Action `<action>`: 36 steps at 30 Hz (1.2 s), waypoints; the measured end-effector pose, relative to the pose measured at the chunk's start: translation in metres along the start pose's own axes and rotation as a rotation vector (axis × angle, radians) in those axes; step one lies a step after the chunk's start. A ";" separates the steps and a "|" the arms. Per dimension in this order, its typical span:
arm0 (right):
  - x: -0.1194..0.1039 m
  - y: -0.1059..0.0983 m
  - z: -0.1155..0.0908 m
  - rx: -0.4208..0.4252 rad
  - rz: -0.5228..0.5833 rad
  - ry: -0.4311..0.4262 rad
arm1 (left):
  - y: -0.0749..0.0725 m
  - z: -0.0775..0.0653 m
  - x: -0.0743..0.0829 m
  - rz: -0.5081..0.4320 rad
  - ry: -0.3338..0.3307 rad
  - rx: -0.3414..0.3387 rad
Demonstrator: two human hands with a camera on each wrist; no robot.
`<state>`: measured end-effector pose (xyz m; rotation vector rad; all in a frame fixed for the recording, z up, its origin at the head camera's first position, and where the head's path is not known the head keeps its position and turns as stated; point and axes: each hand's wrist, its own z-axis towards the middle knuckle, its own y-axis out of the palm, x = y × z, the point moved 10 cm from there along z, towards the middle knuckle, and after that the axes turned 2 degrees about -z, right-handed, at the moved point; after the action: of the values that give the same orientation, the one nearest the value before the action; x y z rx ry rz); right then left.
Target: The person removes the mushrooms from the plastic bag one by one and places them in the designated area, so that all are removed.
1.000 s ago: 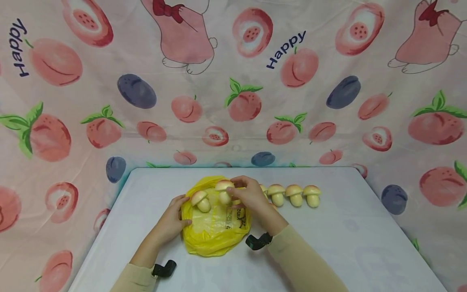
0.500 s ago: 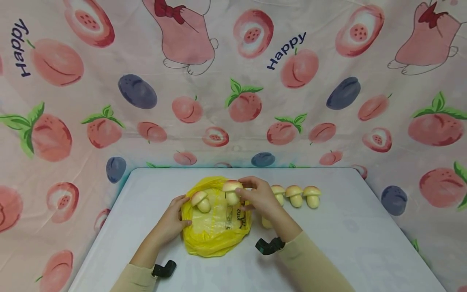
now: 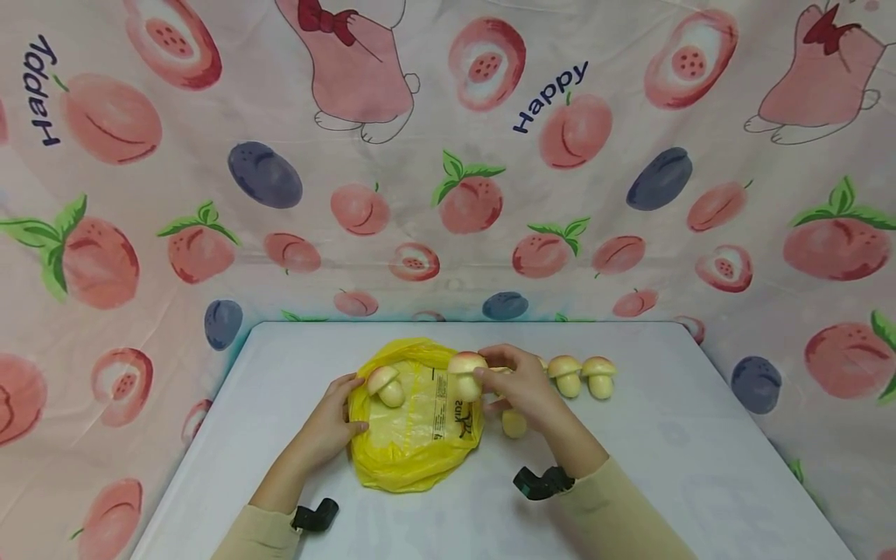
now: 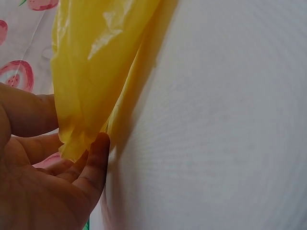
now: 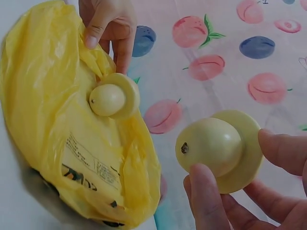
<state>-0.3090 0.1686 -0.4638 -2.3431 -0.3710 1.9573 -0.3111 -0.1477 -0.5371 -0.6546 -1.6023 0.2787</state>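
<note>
A yellow plastic bag (image 3: 413, 471) lies spread on the table with its mouth rolled wide, and one toy mushroom (image 3: 386, 387) with a reddish cap lies inside at the left. My left hand (image 3: 327, 424) holds the bag's left rim, thumb over the edge and fingers outside; in the left wrist view the fingers (image 4: 98, 160) press against the yellow film. Above the bag's right rim, my right hand (image 3: 525, 389) grips another toy mushroom (image 3: 467, 376) by its cap. Its pale stem base (image 5: 206, 148) faces the camera in the right wrist view.
Right of the bag stands a row of toy mushrooms (image 3: 565, 376), partly hidden behind my right hand. Nearer me, another mushroom (image 3: 514, 425) shows only its pale stem. A fruit-print cloth (image 3: 448, 194) hangs behind the white table (image 3: 665, 467).
My right hand has moved to the right with the mushroom, from over the bag's middle to its right rim. The left hand and the mushroom in the bag have stayed put.
</note>
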 end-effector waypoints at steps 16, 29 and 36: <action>0.003 -0.046 -0.023 0.036 -0.021 -0.025 | 0.000 0.001 0.001 -0.004 0.018 -0.001; 0.015 -0.085 -0.037 0.072 -0.066 -0.003 | 0.000 0.001 0.001 0.000 0.023 -0.009; 0.025 -0.100 -0.042 0.104 -0.075 0.001 | 0.000 0.002 0.000 -0.003 0.021 -0.010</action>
<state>-0.2780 0.2760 -0.4599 -2.2331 -0.3429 1.8939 -0.3137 -0.1477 -0.5374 -0.6609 -1.5850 0.2614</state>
